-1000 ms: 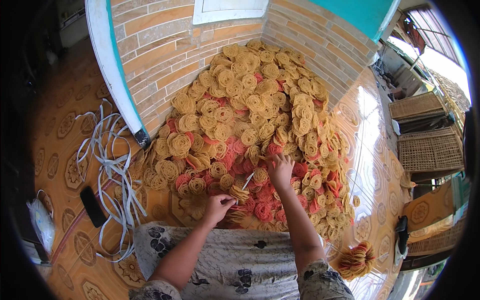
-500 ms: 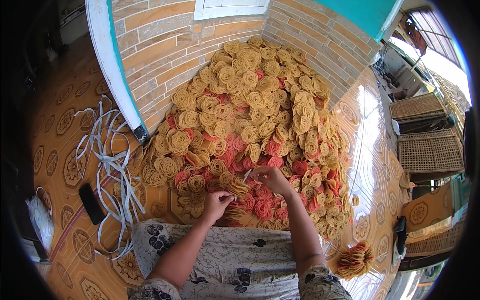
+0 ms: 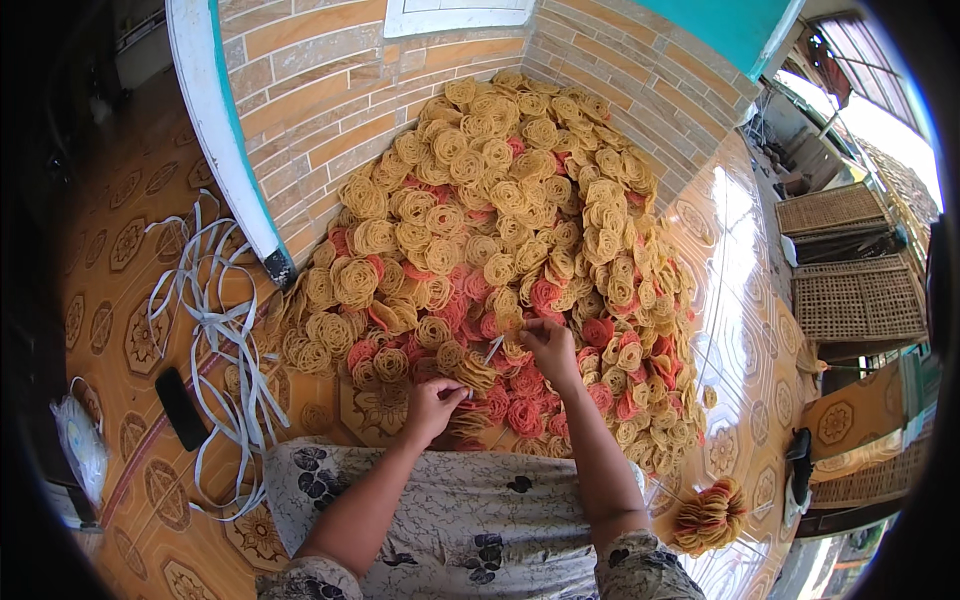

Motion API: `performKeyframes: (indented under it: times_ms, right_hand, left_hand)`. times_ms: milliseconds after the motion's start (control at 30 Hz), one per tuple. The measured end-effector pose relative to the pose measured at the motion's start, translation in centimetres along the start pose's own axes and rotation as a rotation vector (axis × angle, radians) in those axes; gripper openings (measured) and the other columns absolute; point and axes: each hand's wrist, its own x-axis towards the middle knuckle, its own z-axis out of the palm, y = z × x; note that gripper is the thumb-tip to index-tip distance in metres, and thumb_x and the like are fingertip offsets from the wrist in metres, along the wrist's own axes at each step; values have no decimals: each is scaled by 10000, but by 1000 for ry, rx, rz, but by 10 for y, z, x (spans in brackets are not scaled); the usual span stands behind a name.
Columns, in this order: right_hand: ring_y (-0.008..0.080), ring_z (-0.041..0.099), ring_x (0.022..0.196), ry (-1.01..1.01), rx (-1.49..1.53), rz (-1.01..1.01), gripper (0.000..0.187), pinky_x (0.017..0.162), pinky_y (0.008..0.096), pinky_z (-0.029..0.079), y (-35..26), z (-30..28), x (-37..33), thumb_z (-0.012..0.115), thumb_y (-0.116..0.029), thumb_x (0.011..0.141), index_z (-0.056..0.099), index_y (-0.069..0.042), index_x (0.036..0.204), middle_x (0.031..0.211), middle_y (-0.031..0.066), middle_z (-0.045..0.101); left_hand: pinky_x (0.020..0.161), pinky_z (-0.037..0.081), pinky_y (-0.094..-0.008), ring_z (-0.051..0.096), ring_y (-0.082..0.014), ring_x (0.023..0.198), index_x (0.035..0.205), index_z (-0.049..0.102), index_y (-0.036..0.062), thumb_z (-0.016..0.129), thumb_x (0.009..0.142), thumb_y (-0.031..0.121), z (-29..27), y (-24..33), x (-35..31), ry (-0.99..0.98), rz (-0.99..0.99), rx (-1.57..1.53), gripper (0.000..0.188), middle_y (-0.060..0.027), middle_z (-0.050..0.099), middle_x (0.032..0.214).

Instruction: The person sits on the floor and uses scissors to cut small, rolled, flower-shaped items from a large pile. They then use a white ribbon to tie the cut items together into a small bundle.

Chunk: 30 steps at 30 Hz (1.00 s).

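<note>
A large heap of lacy, coiled yellow and red discs (image 3: 455,205), like dried noodle rounds, lies in front of me. My left hand (image 3: 432,408) is closed in a pinch at the heap's near edge, holding a pale strip beside a stack of yellow discs (image 3: 468,370). The strip's white end (image 3: 495,346) sticks up past the stack. Just right of that end, my right hand (image 3: 551,352) pinches the edge of a single yellow disc (image 3: 513,334). The strip inside the stack is hidden.
Loose white strips (image 3: 232,345) and a black phone (image 3: 181,411) lie on the tiled floor at left, near a clear plastic bag (image 3: 80,447). A finished-looking bundle of discs (image 3: 711,517) rests at lower right. Brick walls enclose the heap; woven racks (image 3: 860,302) stand far right.
My right hand has let go of the strip's end and shifted slightly right and up, now pinching a yellow disc. My left hand stays nearly in place.
</note>
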Motion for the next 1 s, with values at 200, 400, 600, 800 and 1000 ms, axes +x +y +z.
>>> performKeyframes:
  times_ms: [200, 400, 600, 800, 1000]
  right_hand:
    - [110, 650, 876, -258, -104, -66, 177, 767, 275, 510, -11, -4, -12, 655, -13, 873, 665, 7, 1048, 929, 63, 710]
    - [262, 675, 928, -194, -255, -153, 228, 831, 368, 529, -1, 12, 25, 653, -59, 855, 697, -5, 1072, 997, 165, 701]
    - [389, 625, 931, 69, -684, -458, 264, 835, 413, 518, 9, 43, 37, 636, -103, 872, 618, 61, 1078, 1042, 237, 648]
    - [175, 667, 786, 20, 79, -18, 173, 735, 305, 540, 7, 9, 11, 607, -81, 933, 622, 64, 1027, 908, 110, 691]
    - [140, 655, 833, -126, 297, 49, 149, 804, 272, 536, 5, 5, -5, 602, -64, 953, 591, 69, 1022, 917, 89, 681]
  left_hand:
    - [661, 502, -299, 679, -151, 733, 932, 723, -21, 705, 883, 151, -4, 2, -3, -17, -32, -16, 179, -106, 729, 824]
    - [661, 501, -296, 668, -135, 726, 935, 719, -28, 703, 885, 150, -2, -4, 0, 65, -66, -64, 185, -102, 729, 820]
    - [662, 505, -302, 672, -142, 718, 940, 726, -11, 716, 874, 170, -4, -5, 1, 84, -10, -1, 193, -100, 733, 832]
    - [652, 502, -290, 669, -143, 704, 929, 725, -11, 720, 866, 149, -1, -4, 1, 48, 15, -20, 172, -99, 731, 822]
    - [678, 480, -267, 611, -87, 733, 951, 714, -19, 700, 895, 139, -2, -2, 0, 2, -5, -11, 168, -55, 714, 813]
